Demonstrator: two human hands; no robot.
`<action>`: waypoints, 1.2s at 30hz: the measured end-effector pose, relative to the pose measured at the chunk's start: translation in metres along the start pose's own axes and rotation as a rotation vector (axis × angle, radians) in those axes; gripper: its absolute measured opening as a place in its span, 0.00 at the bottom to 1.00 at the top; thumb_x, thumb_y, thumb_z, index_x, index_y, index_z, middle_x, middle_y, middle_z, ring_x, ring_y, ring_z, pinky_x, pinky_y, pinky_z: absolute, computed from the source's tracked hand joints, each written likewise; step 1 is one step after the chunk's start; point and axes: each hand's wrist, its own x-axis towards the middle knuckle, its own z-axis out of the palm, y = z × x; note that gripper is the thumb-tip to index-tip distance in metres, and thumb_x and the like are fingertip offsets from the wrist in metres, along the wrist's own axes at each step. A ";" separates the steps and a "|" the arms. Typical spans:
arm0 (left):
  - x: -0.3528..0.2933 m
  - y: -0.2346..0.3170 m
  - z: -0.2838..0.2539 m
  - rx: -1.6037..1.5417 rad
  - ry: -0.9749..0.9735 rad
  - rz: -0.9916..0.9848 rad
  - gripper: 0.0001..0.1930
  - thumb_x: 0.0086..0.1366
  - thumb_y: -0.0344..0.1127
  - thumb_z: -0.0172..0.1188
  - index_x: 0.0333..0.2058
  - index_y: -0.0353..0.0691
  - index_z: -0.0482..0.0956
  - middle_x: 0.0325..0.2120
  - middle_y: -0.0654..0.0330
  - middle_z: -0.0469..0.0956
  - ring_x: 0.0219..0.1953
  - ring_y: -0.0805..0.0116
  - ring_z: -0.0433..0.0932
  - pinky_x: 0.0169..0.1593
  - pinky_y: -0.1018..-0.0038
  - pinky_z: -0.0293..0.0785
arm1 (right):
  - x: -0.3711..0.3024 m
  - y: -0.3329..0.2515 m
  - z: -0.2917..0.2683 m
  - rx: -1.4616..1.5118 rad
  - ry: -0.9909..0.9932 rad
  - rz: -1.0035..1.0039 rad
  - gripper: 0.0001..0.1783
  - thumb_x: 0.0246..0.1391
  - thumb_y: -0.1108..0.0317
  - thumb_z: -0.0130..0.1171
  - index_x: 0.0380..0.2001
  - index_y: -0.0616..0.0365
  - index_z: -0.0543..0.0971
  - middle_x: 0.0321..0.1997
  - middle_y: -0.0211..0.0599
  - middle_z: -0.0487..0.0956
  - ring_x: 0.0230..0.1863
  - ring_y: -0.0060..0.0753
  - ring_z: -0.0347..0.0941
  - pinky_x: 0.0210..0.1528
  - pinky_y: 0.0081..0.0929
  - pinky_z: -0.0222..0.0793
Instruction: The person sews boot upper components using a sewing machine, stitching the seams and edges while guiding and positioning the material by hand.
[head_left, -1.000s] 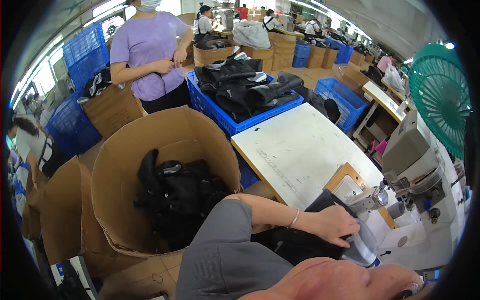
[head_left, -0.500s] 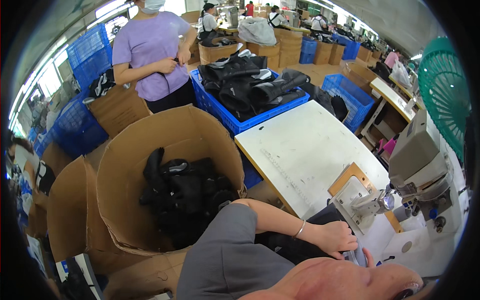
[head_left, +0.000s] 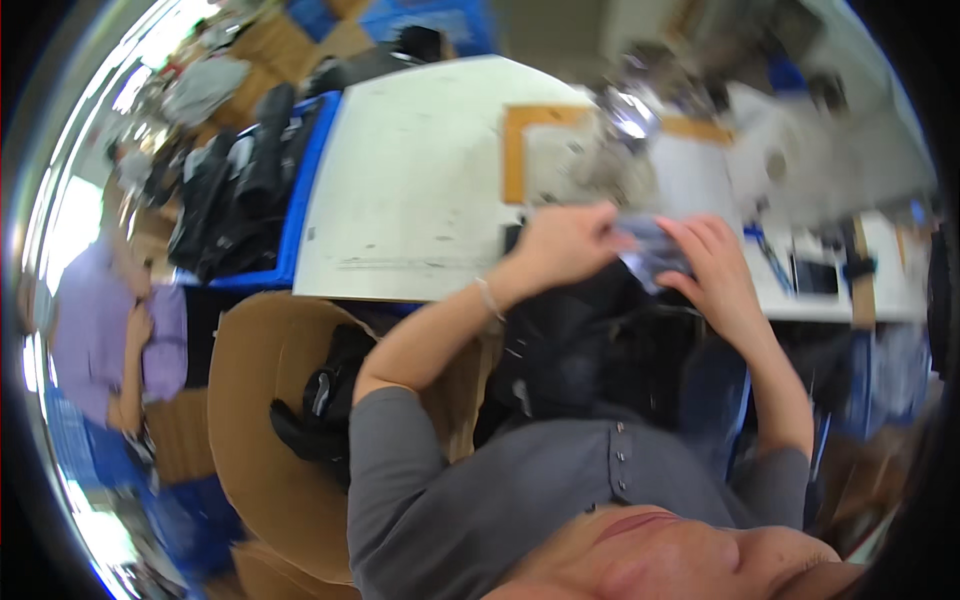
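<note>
My left hand [head_left: 565, 245] and my right hand [head_left: 715, 270] face each other at the table's near edge, fingers closed on a small, shiny grey piece [head_left: 650, 252] between them. The piece is blurred, so its exact kind cannot be made out. Black material [head_left: 570, 325] hangs below my hands toward my lap; whether it is joined to the grey piece is unclear. Just beyond my fingers is the blurred metal head of a sewing machine [head_left: 630, 115], above a plate set in a wooden frame [head_left: 515, 150].
The white tabletop [head_left: 410, 180] stretches to the left. Black boots [head_left: 262, 160] fill a blue crate [head_left: 318, 180] beside it. A cardboard bin [head_left: 265, 430] with black pieces stands at my left. Another person in a purple shirt [head_left: 110, 330] stands further left. Small tools [head_left: 770, 255] lie at right.
My view has swung to the right and down, bringing my right hand and forearm fully into sight. The grey piece stays between my hands, which now show near the machine head.
</note>
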 end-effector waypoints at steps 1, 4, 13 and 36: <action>0.001 -0.008 -0.003 0.128 -0.076 0.158 0.14 0.66 0.47 0.55 0.32 0.40 0.76 0.28 0.50 0.78 0.35 0.47 0.79 0.35 0.58 0.73 | -0.002 0.000 0.003 0.010 -0.033 0.004 0.30 0.40 0.64 0.69 0.51 0.53 0.75 0.47 0.35 0.77 0.54 0.40 0.69 0.60 0.42 0.58; 0.004 -0.027 -0.026 -0.053 -0.237 -0.109 0.16 0.70 0.44 0.51 0.36 0.38 0.79 0.30 0.51 0.81 0.34 0.57 0.80 0.38 0.67 0.74 | -0.006 0.008 0.011 0.018 -0.093 -0.021 0.23 0.43 0.60 0.68 0.45 0.51 0.79 0.45 0.31 0.79 0.52 0.36 0.70 0.61 0.44 0.55; -0.004 -0.061 -0.087 -0.645 -0.901 -0.759 0.19 0.68 0.43 0.58 0.42 0.30 0.82 0.38 0.61 0.82 0.42 0.75 0.78 0.48 0.76 0.74 | 0.029 0.016 0.002 0.289 -0.366 0.103 0.14 0.51 0.59 0.63 0.39 0.52 0.83 0.38 0.33 0.81 0.47 0.38 0.71 0.56 0.36 0.58; -0.047 0.000 -0.019 0.309 -0.243 -0.230 0.16 0.58 0.45 0.59 0.24 0.37 0.83 0.24 0.50 0.82 0.31 0.48 0.82 0.34 0.57 0.76 | 0.042 -0.186 0.049 -0.054 -0.064 -0.386 0.16 0.45 0.63 0.64 0.37 0.57 0.76 0.27 0.39 0.74 0.34 0.41 0.74 0.36 0.34 0.68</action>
